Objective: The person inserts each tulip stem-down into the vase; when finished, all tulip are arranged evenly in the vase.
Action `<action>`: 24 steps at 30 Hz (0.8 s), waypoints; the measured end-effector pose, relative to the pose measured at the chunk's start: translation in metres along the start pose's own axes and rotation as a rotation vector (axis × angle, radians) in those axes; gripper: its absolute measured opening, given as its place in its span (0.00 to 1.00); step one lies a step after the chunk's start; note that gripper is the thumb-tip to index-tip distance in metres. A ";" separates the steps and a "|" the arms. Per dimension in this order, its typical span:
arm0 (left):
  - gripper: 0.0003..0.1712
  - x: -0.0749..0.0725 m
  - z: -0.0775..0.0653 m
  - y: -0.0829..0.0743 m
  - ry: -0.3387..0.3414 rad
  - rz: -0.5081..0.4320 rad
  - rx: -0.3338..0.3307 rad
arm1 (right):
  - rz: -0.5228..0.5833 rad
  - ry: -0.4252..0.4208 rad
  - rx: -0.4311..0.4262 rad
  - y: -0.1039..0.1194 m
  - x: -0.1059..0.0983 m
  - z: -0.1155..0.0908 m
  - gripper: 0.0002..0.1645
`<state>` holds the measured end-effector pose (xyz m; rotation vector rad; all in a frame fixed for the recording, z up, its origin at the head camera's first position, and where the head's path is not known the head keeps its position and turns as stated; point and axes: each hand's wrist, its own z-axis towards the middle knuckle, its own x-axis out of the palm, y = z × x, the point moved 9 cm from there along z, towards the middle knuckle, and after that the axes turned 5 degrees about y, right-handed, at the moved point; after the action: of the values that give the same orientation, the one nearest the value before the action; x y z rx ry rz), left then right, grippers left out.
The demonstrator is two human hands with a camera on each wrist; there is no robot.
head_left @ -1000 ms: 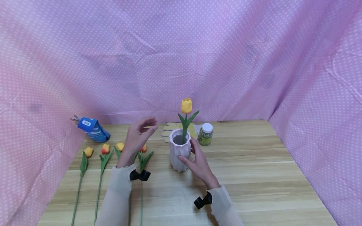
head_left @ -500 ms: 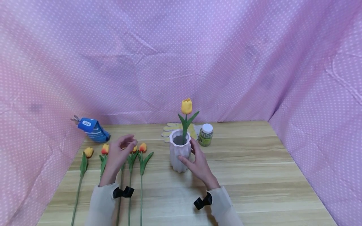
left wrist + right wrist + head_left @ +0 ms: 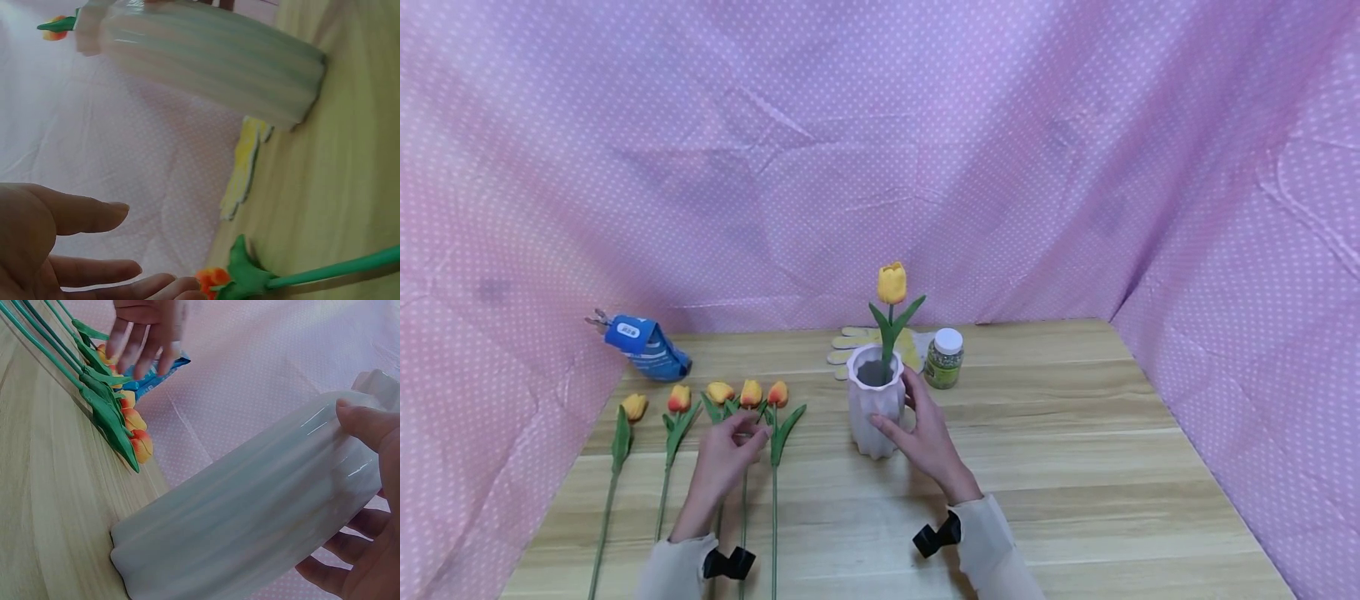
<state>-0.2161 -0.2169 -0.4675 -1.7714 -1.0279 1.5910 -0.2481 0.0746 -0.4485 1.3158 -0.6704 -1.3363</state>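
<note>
A white fluted vase [image 3: 872, 417] stands upright on the table, a yellow tulip [image 3: 892, 283] rising from its mouth. My right hand [image 3: 928, 437] holds the vase from its right side, thumb in front and fingers behind, as the right wrist view confirms. My left hand [image 3: 726, 454] hovers above a row of several tulips lying stems toward me. Closest to its fingertips are an orange-yellow tulip [image 3: 751, 393] and the rightmost tulip [image 3: 778, 394]. In the left wrist view, the left hand's thumb and fingers [image 3: 94, 269] are apart, with nothing between them.
Behind the vase lies a yellow and white glove [image 3: 850, 340]. A lidded jar [image 3: 944, 358] of green granules stands to its right. At the back left is a blue bag [image 3: 655, 350] with a clip-like piece at its top. Pink dotted cloth [image 3: 880, 167] hangs around the table.
My left hand has moved away from beside the vase, leftward and then down toward the tulips. The right hand stays on the vase, and the yellow tulip remains inside it.
</note>
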 end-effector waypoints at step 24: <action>0.27 0.037 -0.020 0.035 0.013 0.153 -0.115 | 0.003 -0.005 -0.003 0.003 0.000 -0.001 0.48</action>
<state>-0.1895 -0.2040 -0.5140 -1.9771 -1.0175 1.6379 -0.2462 0.0740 -0.4463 1.3089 -0.6730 -1.3376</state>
